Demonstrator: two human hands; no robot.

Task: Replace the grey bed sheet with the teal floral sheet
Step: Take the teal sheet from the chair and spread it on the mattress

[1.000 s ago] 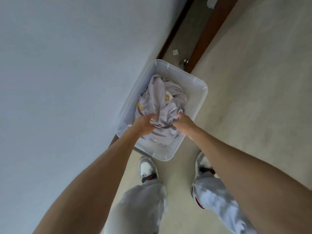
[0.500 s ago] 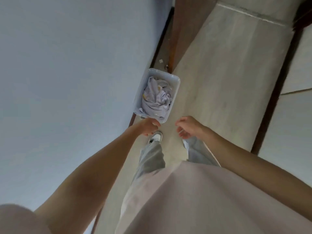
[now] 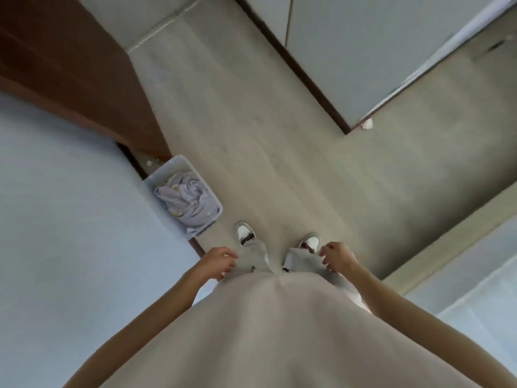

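The grey bed sheet (image 3: 186,200) lies crumpled inside a clear plastic bin (image 3: 208,191) on the floor, against the wall at my left. I stand upright a step back from the bin. My left hand (image 3: 219,261) hangs in front of my waist with its fingers loosely curled and nothing in it. My right hand (image 3: 337,257) is held the same way, empty, above my right shoe. Neither hand touches the bin or the sheet. No teal floral sheet and no bed are in view.
A pale wall (image 3: 70,233) fills the left side. A brown wooden door (image 3: 70,71) stands behind the bin. Bare beige floor (image 3: 265,135) stretches ahead. A white wall corner with dark skirting (image 3: 316,88) juts in at upper right. My shoes (image 3: 244,233) stand near the bin.
Both hands let go of the grey sheet in the bin and drew back to my waist. I straightened up and the view turned right, so the bin now lies lower left.
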